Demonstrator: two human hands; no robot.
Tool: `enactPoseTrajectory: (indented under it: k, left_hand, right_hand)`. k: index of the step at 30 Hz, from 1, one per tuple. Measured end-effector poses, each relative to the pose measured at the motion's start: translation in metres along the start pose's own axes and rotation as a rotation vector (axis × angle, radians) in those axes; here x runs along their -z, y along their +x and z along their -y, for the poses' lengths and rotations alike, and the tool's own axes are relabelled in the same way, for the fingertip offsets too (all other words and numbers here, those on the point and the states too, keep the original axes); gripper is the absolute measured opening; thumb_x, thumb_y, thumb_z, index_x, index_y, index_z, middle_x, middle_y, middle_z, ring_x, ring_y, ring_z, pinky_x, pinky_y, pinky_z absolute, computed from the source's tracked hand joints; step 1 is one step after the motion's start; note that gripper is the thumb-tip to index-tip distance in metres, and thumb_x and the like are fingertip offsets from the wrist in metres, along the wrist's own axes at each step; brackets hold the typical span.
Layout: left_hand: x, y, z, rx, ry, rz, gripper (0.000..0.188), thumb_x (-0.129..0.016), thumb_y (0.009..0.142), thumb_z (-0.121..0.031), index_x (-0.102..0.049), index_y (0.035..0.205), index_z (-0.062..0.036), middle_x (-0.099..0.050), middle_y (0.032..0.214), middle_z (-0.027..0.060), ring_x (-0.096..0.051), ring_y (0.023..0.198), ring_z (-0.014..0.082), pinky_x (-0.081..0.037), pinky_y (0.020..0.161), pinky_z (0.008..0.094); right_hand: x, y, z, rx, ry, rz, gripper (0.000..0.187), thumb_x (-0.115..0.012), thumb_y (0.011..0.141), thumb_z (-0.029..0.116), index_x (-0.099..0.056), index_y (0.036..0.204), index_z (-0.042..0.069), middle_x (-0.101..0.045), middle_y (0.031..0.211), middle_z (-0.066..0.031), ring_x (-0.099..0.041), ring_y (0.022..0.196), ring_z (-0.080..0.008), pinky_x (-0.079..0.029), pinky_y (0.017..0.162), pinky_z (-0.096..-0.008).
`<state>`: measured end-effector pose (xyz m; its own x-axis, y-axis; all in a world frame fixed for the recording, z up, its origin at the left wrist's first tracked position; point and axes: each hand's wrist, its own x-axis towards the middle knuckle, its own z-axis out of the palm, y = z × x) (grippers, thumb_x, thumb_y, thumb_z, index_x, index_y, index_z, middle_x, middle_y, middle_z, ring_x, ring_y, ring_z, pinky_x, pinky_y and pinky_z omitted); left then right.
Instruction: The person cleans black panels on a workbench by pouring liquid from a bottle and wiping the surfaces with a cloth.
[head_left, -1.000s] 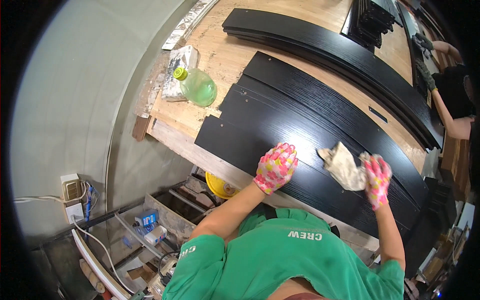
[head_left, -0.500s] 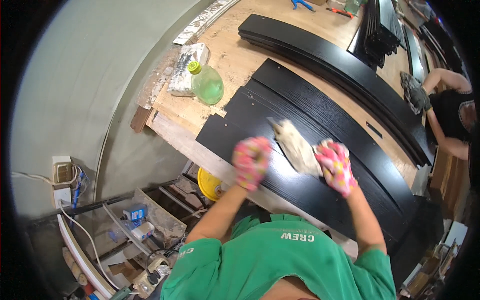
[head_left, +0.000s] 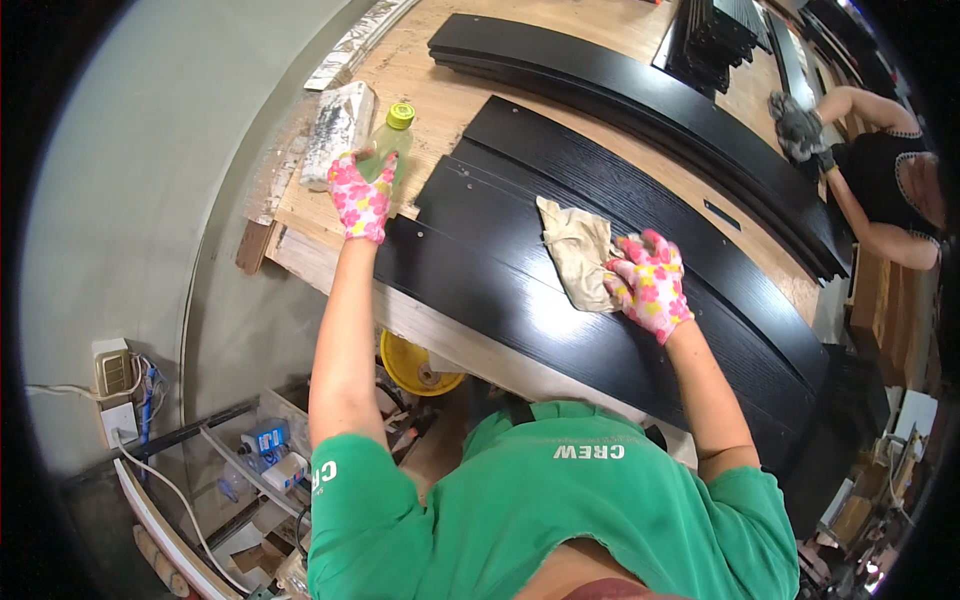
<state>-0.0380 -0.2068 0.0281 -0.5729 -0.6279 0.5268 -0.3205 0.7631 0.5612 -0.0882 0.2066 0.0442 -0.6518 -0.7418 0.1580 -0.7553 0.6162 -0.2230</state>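
Black wood-grain panels (head_left: 500,290) lie on a wooden workbench (head_left: 440,100) in front of me. My right hand (head_left: 648,283), in a pink flowered glove, presses a beige rag (head_left: 578,250) flat on the panel. My left hand (head_left: 362,195), in the same kind of glove, is stretched to the bench's left end and wrapped around a green plastic bottle (head_left: 388,145) with a yellow cap. The glove covers the lower part of the bottle.
A white paint-stained block (head_left: 335,130) lies beside the bottle. More long black panels (head_left: 640,100) lie further back. Another person (head_left: 885,190) in dark gloves works at the right. A yellow bucket (head_left: 410,365), cables and boxes sit under the bench.
My left hand left the panel and reached left to the green bottle, closing on it. My right hand slid the rag leftward along the panel.
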Motion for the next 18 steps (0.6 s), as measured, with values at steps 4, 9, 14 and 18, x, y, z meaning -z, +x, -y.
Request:
enactPoseTrajectory:
  k: [4, 9, 14, 18]
  left_hand:
    - [0.044, -0.023, -0.035, -0.156, -0.069, 0.045, 0.037, -0.079, 0.068, -0.022, -0.059, 0.094, -0.0048, -0.059, 0.096, 0.0142, -0.053, 0.096, 0.0309, -0.042, 0.085, 0.0404]
    - [0.063, -0.056, -0.065, -0.345, -0.068, 0.218, 0.036, -0.079, 0.063, -0.017, -0.059, 0.091, -0.0072, -0.060, 0.093, 0.0120, -0.056, 0.091, 0.0312, -0.043, 0.083, 0.0421]
    - [0.082, -0.079, -0.106, -0.487, 0.201, 0.370, 0.024, -0.073, 0.064, -0.018, -0.062, 0.083, -0.0081, -0.061, 0.084, 0.0090, -0.057, 0.084, 0.0308, -0.042, 0.076, 0.0434]
    - [0.079, -0.082, -0.120, -0.566, 0.272, 0.424, 0.034, -0.072, 0.060, -0.014, -0.060, 0.092, -0.0086, -0.059, 0.094, 0.0086, -0.054, 0.093, 0.0302, -0.039, 0.082, 0.0436]
  right_hand:
    - [0.041, 0.015, 0.031, 0.079, -0.055, -0.023, 0.043, -0.066, 0.076, 0.041, -0.065, 0.108, 0.013, -0.044, 0.133, -0.0173, -0.033, 0.126, -0.0404, -0.022, 0.104, -0.0546]
    - [-0.029, 0.012, 0.014, 0.146, 0.267, 0.178, 0.047, -0.065, 0.079, 0.018, -0.053, 0.125, 0.015, -0.050, 0.123, -0.0219, -0.049, 0.108, -0.0381, -0.041, 0.095, -0.0425]
    - [0.009, 0.042, 0.008, -0.414, 1.390, 0.357, 0.036, -0.058, 0.089, 0.016, -0.056, 0.122, 0.001, -0.066, 0.099, -0.0049, -0.060, 0.087, -0.0089, -0.048, 0.080, -0.0234]
    - [0.003, 0.050, 0.029, -0.277, 1.738, 0.351, 0.039, -0.056, 0.089, 0.012, -0.050, 0.125, -0.004, -0.059, 0.118, -0.0091, -0.058, 0.103, -0.0134, -0.046, 0.090, -0.0252]
